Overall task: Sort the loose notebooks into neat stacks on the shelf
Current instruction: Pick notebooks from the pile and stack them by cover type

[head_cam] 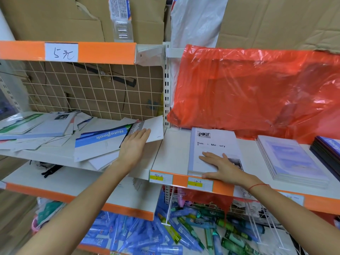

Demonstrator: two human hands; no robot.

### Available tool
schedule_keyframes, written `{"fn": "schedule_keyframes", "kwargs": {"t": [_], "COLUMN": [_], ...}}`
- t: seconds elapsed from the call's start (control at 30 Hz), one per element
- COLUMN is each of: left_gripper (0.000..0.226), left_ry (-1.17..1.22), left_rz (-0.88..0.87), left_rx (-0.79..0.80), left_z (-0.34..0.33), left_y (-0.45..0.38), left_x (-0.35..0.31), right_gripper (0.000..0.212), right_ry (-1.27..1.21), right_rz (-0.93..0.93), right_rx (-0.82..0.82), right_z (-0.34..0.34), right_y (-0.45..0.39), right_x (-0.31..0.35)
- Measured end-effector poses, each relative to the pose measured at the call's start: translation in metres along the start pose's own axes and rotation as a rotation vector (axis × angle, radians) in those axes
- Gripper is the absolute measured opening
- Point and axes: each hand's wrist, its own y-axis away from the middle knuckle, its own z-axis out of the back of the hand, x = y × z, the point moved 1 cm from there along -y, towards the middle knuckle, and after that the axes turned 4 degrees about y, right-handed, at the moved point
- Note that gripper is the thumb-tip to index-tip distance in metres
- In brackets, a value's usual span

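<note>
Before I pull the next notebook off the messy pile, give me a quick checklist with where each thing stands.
1. Left hand on a loose notebook: ok, fingers lie flat on the grey and white notebook atop the pile.
2. Firm grip on it: not ok, nothing curled round it.
3. Right hand steadying the Time & Memory stack: ok, palm flat.
4. That stack squared: ok, edges look aligned.
5. Bare shelf between pile and stack: ok.
6. Matching cover: cannot tell.

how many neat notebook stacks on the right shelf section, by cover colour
white Time & Memory stack: 1
lavender stack: 1
dark stack: 1
total: 3
</note>
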Motion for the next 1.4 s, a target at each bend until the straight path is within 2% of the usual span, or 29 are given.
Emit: {"fn": "schedule_keyframes", "kwargs": {"t": [0.23, 0.47, 0.67, 0.97, 1.4], "left_gripper": [0.074, 0.075, 0.069, 0.079, 0.077], "left_ry": [-0.016, 0.012, 0.052, -0.003, 0.035], "left_rz": [0.004, -0.002, 0.005, -0.021, -0.062], "left_rx": [-0.002, -0.001, -0.007, 0.005, 0.007], "left_z": [-0.001, -0.007, -0.01, -0.01, -0.012], "left_y": [0.0, -0.003, -0.01, -0.009, -0.013], "left_x": [0.001, -0.001, -0.006, 0.001, -0.01], "right_gripper": [0.077, 0.094, 0.072, 0.069, 0.068], "right_ry": [-0.023, -0.041, -0.065, -0.038, 0.042], "right_rz": [-0.005, 0.006, -0.052, -0.079, -0.069], "right_rx": [0.015, 0.0, -0.065, -0.099, -0.088], "right_z": [0.002, -0.002, -0.006, -0.01, -0.008], "right_y": [0.001, 0.0, -0.002, -0.003, 0.0], "right_x": [0.0, -0.004, 0.0, 0.002, 0.004]}}
